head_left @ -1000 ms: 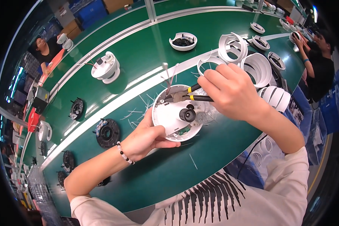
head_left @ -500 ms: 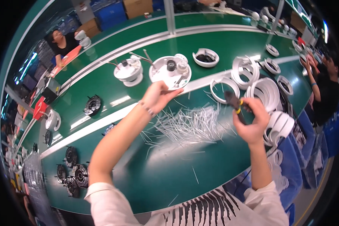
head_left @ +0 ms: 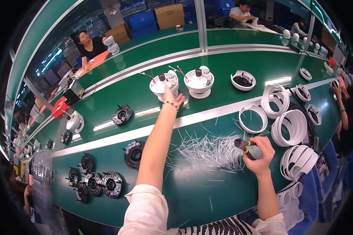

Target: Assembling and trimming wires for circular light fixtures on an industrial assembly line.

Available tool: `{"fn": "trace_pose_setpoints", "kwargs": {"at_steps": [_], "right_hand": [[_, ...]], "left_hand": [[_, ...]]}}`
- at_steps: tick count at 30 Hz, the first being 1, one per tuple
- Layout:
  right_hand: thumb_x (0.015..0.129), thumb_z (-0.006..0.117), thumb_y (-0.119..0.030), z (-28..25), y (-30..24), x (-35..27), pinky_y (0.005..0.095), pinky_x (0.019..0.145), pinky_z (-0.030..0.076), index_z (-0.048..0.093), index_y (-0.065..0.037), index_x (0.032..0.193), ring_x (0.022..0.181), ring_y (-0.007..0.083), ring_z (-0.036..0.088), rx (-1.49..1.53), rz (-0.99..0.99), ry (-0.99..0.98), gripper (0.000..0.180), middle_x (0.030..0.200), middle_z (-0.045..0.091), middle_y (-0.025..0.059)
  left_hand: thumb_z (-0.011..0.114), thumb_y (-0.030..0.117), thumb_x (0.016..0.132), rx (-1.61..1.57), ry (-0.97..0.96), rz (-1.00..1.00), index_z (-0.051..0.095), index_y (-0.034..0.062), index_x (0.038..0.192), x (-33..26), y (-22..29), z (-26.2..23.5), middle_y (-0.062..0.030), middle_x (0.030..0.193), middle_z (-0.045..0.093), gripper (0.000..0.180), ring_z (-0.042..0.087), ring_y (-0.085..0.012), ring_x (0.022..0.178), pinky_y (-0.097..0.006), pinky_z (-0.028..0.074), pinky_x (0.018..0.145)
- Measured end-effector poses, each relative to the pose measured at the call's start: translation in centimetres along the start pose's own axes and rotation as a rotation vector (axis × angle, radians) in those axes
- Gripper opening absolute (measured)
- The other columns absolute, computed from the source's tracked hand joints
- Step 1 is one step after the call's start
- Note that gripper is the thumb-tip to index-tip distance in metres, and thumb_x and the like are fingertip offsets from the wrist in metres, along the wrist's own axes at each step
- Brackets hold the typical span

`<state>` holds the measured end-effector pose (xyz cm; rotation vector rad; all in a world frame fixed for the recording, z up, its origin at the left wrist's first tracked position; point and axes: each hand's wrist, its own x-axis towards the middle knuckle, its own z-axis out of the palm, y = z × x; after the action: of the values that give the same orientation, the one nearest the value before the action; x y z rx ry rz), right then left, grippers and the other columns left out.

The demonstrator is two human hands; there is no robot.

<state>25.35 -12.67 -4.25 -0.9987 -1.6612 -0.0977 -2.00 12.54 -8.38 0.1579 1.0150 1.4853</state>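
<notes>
My right hand (head_left: pixel 259 156) is closed around side cutters (head_left: pixel 245 147) with yellow-and-black handles, their dark jaws above a loose heap of thin clear plastic strips (head_left: pixel 211 154). My left hand (head_left: pixel 172 98) reaches forward with its fingers apart, in front of a white bowl-shaped housing (head_left: pixel 157 87). Whether it touches that housing is hard to tell. Just right of it a second white housing (head_left: pixel 199 91) stands upright on its round base. Both housings have a black knob, a clear part and thin wires sticking up at the left.
Black round parts (head_left: pixel 93 184) lie at the left of the bench, another (head_left: pixel 122 114) on the green belt. White rings (head_left: pixel 288 127) stack at the right. A white bowl with a dark inside (head_left: pixel 243 80) sits farther back. Co-workers sit across the belt and at the right.
My left hand has let go of the right-hand housing, which was tilted and now stands upright, and has moved left to the other housing. The cutters stay in my right hand. The view has shifted.
</notes>
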Motion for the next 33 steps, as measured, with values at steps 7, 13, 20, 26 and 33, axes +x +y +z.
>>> {"fn": "trace_pose_setpoints", "kwargs": {"at_steps": [7, 13, 20, 26, 33], "right_hand": [[0.051, 0.068, -0.003, -0.1, -0.6, -0.6, 0.0258, 0.059, 0.043, 0.058, 0.001, 0.084, 0.066, 0.0143, 0.053, 0.302, 0.358, -0.158, 0.034, 0.078, 0.056, 0.0075], [0.056, 0.069, -0.005, -1.4, -0.9, 1.1, 0.0256, 0.068, 0.042, 0.057, 0.001, 0.094, 0.077, 0.0164, 0.053, 0.35, 0.281, -0.223, 0.04, 0.087, 0.056, 0.0077], [0.049, 0.068, -0.009, -0.2, -5.8, 9.3, 0.0366, 0.074, 0.037, 0.058, -0.006, 0.096, 0.085, 0.0237, 0.048, -0.34, -0.357, -0.24, 0.047, 0.088, 0.052, 0.0068], [0.05, 0.063, -0.005, 3.1, -6.7, 9.5, 0.0372, 0.074, 0.037, 0.058, -0.004, 0.094, 0.085, 0.0246, 0.047, -0.531, -0.56, -0.308, 0.044, 0.088, 0.05, 0.0075], [0.057, 0.058, -0.003, 4.1, -8.5, 9.3, 0.0356, 0.073, 0.037, 0.058, -0.002, 0.092, 0.081, 0.023, 0.048, -0.547, -0.607, -0.307, 0.036, 0.085, 0.051, 0.0077]], "left_hand": [[0.033, -0.003, 0.081, -0.064, -0.192, 0.105, 0.029, -0.0097, 0.114, -2.5, 1.5, -0.9, -0.0247, 0.114, 0.039, 0.034, 0.046, -0.0379, 0.101, -0.048, 0.044, 0.086], [0.041, -0.002, 0.082, 0.467, -0.519, 0.144, 0.031, -0.0016, 0.119, -15.0, 4.2, -3.5, -0.0166, 0.116, 0.043, 0.038, 0.049, -0.0292, 0.103, -0.041, 0.045, 0.087], [0.046, 0.003, 0.083, 0.66, -0.609, -0.099, 0.031, 0.0013, 0.121, -24.4, 4.5, -6.9, -0.0138, 0.11, 0.049, 0.041, 0.056, -0.0227, 0.094, -0.033, 0.053, 0.076], [0.045, 0.003, 0.083, 0.656, -0.615, -0.159, 0.029, 0.0027, 0.122, -26.6, 4.3, -8.0, -0.0129, 0.113, 0.048, 0.042, 0.055, -0.022, 0.096, -0.033, 0.052, 0.077], [0.043, 0.001, 0.083, 0.693, -0.663, -0.234, 0.024, 0.0035, 0.125, -27.2, 4.6, -8.9, -0.0116, 0.118, 0.042, 0.046, 0.05, -0.0208, 0.103, -0.034, 0.05, 0.08]]}}
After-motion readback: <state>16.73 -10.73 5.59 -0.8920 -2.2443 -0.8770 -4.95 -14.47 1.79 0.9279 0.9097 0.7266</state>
